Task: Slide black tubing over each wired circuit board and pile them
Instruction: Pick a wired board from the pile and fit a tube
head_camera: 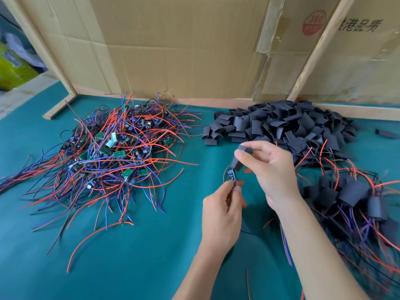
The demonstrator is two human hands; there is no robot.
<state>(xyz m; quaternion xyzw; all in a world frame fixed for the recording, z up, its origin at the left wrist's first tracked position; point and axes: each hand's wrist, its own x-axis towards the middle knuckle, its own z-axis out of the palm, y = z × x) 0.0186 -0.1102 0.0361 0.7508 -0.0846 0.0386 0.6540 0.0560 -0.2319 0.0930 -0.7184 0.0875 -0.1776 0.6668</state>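
Black tubing (241, 159), one short sleeve of it, is pinched between the thumb and fingers of the right hand (269, 172) near the middle of the view, its lower mouth just above a small wired circuit board (231, 176). That board stands upright in the left hand (223, 211), whose fingertips pinch the blue and red wires just below it. Both hands are close together over the green desk (140, 245), each clamped on its own part.

At 10 o'clock from the hands lies a large tangle of bare boards (108, 148) with red, blue and black leads spreading outward, some strands reaching toward the left hand. At 1 o'clock sits a heap of loose tubing pieces (281, 124), just behind the right hand's knuckles. At 3 to 4 o'clock lies the pile of sleeved boards (355, 198), its wires running under the right forearm. A stray red wire (95, 237) curls on the cloth at 8 o'clock. Cardboard sheets (173, 44) in a wooden frame stand along the far edge at 12 o'clock.
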